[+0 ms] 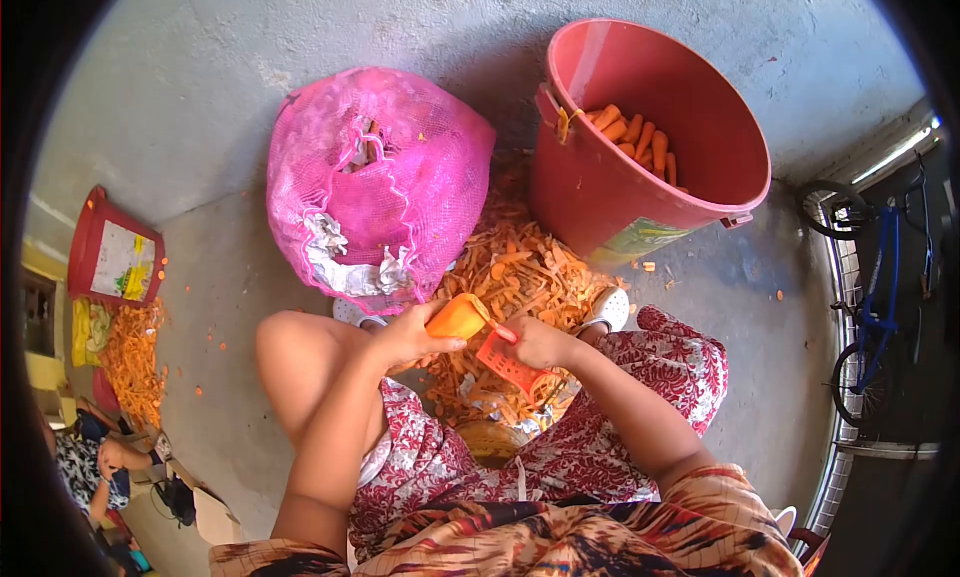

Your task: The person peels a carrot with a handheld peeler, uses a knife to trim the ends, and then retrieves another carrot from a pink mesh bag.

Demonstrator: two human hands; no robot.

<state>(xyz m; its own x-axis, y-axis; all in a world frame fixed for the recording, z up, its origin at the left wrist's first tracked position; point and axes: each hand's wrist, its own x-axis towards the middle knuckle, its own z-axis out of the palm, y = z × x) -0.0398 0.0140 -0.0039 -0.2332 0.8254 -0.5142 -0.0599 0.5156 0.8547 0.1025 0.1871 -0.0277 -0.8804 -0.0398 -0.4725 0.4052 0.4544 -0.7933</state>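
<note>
My left hand (404, 337) is closed round a thick, peeled-looking carrot (457, 318), its end pointing toward my right hand (542, 344). The fingers of that right hand are wrapped round a red plastic peeler (505, 334), whose tip is right at the carrot's end. Just below the right hand shows a flat, slotted orange-red plastic piece (508, 365). Under both hands, between my knees, lies a heap of carrot peelings (515, 267). Part of a yellowish round object (492, 440) shows at the heap's near edge.
A large red bucket (650, 202) holding carrots (640, 142) stands ahead on the right. Left of it sits a full pink mesh sack (385, 192). Far left are a tipped-looking red bucket (115, 247), more peelings (135, 357) and another person (100, 467). A blue bicycle (880, 287) is at right.
</note>
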